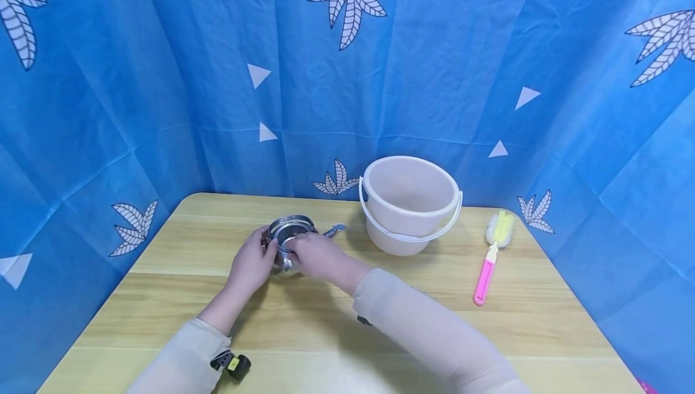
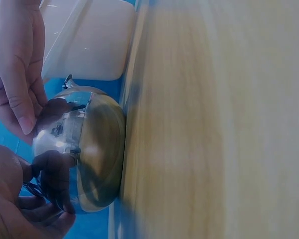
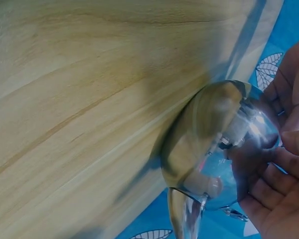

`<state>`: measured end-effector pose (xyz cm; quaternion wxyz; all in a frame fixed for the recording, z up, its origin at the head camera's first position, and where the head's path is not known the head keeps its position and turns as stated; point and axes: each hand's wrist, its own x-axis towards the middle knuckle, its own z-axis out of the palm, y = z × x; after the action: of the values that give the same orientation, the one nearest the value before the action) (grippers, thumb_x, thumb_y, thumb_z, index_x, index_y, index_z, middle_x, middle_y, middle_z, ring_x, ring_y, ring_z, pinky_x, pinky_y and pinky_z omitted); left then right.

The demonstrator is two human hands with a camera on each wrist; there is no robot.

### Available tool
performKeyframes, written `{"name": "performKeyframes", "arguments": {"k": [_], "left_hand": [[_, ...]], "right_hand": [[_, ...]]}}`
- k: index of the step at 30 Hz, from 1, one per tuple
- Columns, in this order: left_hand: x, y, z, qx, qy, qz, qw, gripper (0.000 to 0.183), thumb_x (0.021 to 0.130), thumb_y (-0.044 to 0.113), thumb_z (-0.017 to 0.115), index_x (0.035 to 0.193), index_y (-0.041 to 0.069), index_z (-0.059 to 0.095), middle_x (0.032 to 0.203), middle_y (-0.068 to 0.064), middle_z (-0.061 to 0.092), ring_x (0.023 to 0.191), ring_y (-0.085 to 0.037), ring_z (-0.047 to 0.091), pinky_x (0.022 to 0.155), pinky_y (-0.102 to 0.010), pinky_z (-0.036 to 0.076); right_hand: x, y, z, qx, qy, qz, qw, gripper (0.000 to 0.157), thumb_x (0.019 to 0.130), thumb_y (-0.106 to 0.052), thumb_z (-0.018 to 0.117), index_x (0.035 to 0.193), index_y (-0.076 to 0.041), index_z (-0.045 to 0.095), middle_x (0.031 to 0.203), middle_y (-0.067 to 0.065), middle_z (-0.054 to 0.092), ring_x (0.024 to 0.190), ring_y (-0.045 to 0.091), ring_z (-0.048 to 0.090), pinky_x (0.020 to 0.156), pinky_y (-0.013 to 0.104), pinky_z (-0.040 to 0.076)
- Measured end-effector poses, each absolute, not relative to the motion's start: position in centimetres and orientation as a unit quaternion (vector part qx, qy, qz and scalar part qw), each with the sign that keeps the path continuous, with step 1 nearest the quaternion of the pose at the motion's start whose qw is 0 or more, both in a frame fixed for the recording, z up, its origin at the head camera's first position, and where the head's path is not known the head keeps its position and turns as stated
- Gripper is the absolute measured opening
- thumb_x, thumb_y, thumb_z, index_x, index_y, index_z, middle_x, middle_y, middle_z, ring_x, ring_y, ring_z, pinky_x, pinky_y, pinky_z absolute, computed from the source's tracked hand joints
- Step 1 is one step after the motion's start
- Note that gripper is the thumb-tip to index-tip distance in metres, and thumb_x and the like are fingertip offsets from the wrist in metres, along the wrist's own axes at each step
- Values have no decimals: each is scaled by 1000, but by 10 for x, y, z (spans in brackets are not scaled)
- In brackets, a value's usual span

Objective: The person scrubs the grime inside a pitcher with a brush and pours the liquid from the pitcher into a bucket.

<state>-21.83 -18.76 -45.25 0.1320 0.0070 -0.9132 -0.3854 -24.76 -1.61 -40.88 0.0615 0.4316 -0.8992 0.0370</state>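
Observation:
A shiny stainless-steel teapot point(image 1: 286, 263) stands on the wooden table, its top uncovered, and its spout point(image 1: 335, 230) points to the right. Inside the opening sits a round metal strainer point(image 1: 286, 234). My left hand point(image 1: 254, 259) grips the pot at its left side; in the left wrist view its fingers point(image 2: 45, 221) curl by the handle, against the polished body. My right hand point(image 1: 317, 256) reaches over the near right of the mouth and pinches the strainer's edge, though the fingertips are partly hidden inside. In the right wrist view the curled right hand point(image 3: 276, 199) is close to the rim.
A white bucket point(image 1: 409, 225) with its handle down stands behind and to the right of the pot. Farther right lies a sponge brush point(image 1: 485, 276) with a pink handle. A blue patterned curtain point(image 1: 347, 92) hangs around the table's back and sides.

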Motion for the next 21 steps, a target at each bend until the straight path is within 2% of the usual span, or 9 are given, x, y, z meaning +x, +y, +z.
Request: {"name": "performKeyframes", "arguments": {"k": [8,13,21], "left_hand": [[-218,-187,-451,9,-918,-372,137,49,105,20,49,143,-9,43,138,-31,53,123,-45,56,104,-57,44],[-217,-185,-450,10,-925,-356,135,50,106,20,46,143,-11,41,139,-34,49,127,-48,50,106,-60,41],[-218,-183,-452,14,-928,-348,134,50,106,21,45,143,-12,41,139,-35,49,126,-49,51,104,-60,43]], "right_hand": [[-245,-20,-407,427,-902,22,58,16,101,-22,58,106,-18,73,105,-3,74,100,15,69,92,28,54],[-245,-21,-405,417,-908,20,39,17,102,-23,58,109,-18,73,107,-3,74,102,16,69,93,29,54],[-245,-22,-402,397,-917,44,7,24,103,-27,58,120,-18,72,116,-1,73,110,16,67,98,30,52]]}}
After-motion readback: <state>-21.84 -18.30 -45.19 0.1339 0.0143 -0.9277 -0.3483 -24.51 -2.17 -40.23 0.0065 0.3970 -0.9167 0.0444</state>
